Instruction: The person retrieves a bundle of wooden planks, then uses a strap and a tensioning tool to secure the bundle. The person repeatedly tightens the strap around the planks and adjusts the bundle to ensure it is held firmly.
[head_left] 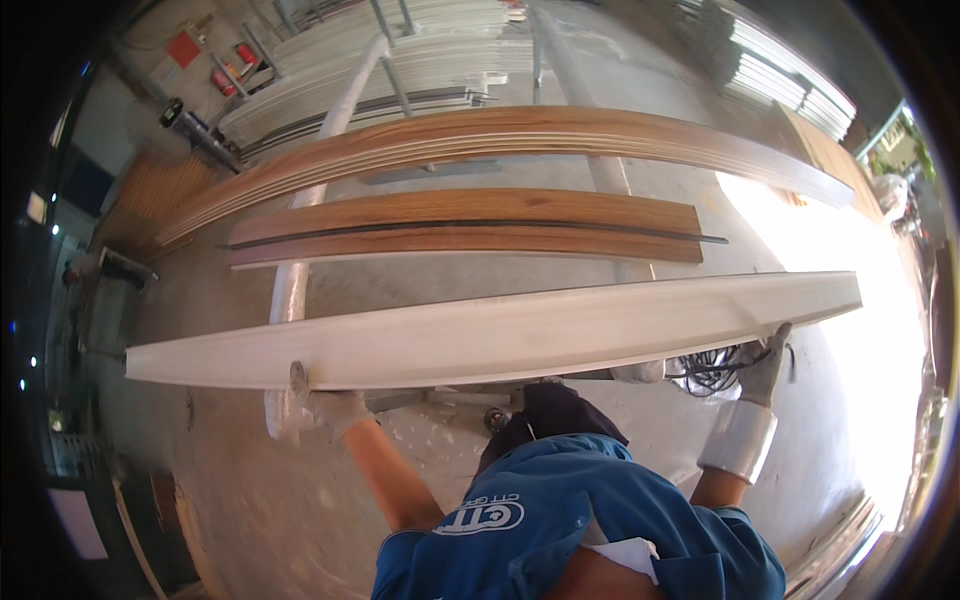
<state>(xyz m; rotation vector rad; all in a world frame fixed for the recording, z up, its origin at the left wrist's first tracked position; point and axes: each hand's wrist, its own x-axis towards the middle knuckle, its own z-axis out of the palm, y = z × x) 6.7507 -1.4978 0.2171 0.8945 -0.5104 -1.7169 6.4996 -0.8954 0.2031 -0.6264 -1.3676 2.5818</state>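
A long white panel lies crosswise in front of me, above two padded support rails. My left hand, in a pale glove, grips its near edge left of the middle, thumb up on the face and fingers hidden underneath. Close to the right end, my gloved right hand holds the same edge, its thumb against the panel. A white cuff wraps that wrist. Just beyond the panel is a shorter wood-grain plank, with a thin dark strip lying lengthwise on it.
Farther back, several long wood-grain boards are stacked across the rails. A wrapped rail runs away from me at left. Coiled black cable sits below the panel near my right hand. Racks of pale profiles stand behind.
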